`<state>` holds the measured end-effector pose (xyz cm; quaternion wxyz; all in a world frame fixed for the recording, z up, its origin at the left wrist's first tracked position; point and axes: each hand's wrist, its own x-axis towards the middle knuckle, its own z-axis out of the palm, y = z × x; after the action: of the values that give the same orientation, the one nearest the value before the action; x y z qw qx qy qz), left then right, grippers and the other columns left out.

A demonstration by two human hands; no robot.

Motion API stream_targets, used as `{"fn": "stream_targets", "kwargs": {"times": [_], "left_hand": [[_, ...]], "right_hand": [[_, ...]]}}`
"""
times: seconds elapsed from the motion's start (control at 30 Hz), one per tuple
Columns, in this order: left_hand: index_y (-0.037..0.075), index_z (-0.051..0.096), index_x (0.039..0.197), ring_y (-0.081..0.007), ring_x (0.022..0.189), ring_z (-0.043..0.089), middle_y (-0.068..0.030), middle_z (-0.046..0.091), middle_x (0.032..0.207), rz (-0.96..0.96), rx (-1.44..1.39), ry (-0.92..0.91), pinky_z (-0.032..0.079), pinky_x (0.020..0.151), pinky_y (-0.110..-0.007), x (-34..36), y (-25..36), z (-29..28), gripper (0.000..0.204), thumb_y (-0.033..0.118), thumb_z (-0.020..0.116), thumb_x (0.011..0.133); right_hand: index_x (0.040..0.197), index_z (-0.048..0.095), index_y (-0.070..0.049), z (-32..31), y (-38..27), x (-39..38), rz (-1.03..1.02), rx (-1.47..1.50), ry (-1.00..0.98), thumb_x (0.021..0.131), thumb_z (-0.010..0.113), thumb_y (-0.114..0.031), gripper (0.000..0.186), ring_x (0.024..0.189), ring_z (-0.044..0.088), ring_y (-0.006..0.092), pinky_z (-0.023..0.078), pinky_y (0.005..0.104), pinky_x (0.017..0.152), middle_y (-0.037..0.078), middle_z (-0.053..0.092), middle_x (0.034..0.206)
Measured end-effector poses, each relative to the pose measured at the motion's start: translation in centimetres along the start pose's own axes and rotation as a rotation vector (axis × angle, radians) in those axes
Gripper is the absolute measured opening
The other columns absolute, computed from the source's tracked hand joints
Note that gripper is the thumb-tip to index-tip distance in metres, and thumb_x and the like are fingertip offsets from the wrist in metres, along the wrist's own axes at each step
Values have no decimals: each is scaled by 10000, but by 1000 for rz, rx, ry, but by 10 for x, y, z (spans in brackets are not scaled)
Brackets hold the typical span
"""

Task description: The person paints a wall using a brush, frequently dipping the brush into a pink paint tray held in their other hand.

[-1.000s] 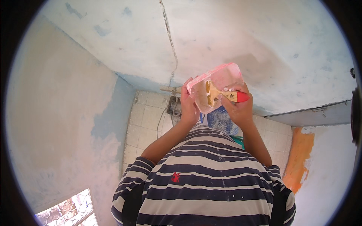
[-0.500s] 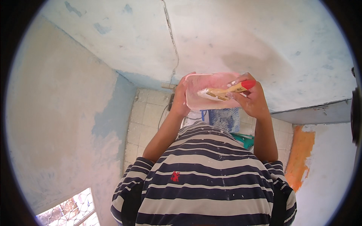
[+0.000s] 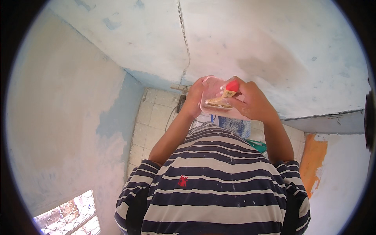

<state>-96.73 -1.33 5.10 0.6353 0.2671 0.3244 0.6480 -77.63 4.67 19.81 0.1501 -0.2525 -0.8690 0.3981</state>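
A shallow pink plastic tub [image 3: 213,83] hangs in front of my chest, and my left hand [image 3: 196,98] is closed on its left rim. Inside the tub is a wide paintbrush [image 3: 226,95] with a wooden handle and a red tip. My right hand [image 3: 252,100] grips the brush by its handle, the head pointing down and to the left. The bristles are mostly out of sight below the metal band, so I cannot tell how deep they sit. White specks of paint show on my right fingers.
A patchy, partly painted wall [image 3: 250,39] rises ahead, with a cable [image 3: 183,35] running down it. Another wall [image 3: 66,105] stands at left, with a grilled window [image 3: 72,213]. Below are floor tiles [image 3: 150,117], a blue speckled item [image 3: 235,126] and a green object [image 3: 256,145].
My right hand has moved the brush left and turned its handle more upright, its head now lower in the tub. The tub has shifted slightly right and tilted.
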Motion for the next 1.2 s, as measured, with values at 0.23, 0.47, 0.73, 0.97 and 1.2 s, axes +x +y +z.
{"fn": "stream_targets", "kwargs": {"times": [0.23, 0.47, 0.73, 0.97, 1.2], "left_hand": [[45, 514, 1342, -235, 1176, 600, -117, 603, 1280, -13, 11, -18, 489, 1008, -387, 4, -10, -8, 561, 487, 475, 999], [39, 511, 1346, -248, 1186, 596, -121, 607, 1276, -56, -82, -24, 480, 1023, -404, 6, -8, 2, 577, 499, 436, 1005], [19, 546, 1301, -191, 1106, 612, -91, 628, 1206, -70, -157, 66, 495, 955, -356, 9, -12, -2, 521, 427, 546, 977], [12, 539, 1306, -184, 1103, 606, -89, 621, 1212, -62, -96, 30, 487, 967, -354, 10, -11, 0, 498, 380, 561, 973], [11, 549, 1309, -188, 1114, 611, -95, 630, 1215, -84, -89, 37, 482, 978, -352, 5, -14, 3, 498, 387, 548, 983]], "right_hand": [[1088, 589, 8, 5, 13, -1, -67, 205, 195, 850, 694, -50, 267, 775, 686, 241, 520, 308, 746, 148, 691, 850], [1110, 595, 15, 2, 21, -10, -32, 234, 196, 859, 697, -43, 277, 792, 677, 211, 522, 297, 793, 140, 695, 941], [1063, 635, -1, 1, 21, -14, -39, 38, 241, 835, 721, -64, 252, 809, 684, 269, 521, 318, 783, 152, 707, 949], [1057, 655, -16, 6, 25, -15, -49, 6, 255, 834, 713, -79, 239, 831, 683, 323, 522, 347, 780, 164, 709, 934], [1037, 645, 17, 12, 27, -14, -65, -102, 235, 824, 722, 4, 227, 861, 691, 244, 525, 328, 832, 140, 715, 980]]}}
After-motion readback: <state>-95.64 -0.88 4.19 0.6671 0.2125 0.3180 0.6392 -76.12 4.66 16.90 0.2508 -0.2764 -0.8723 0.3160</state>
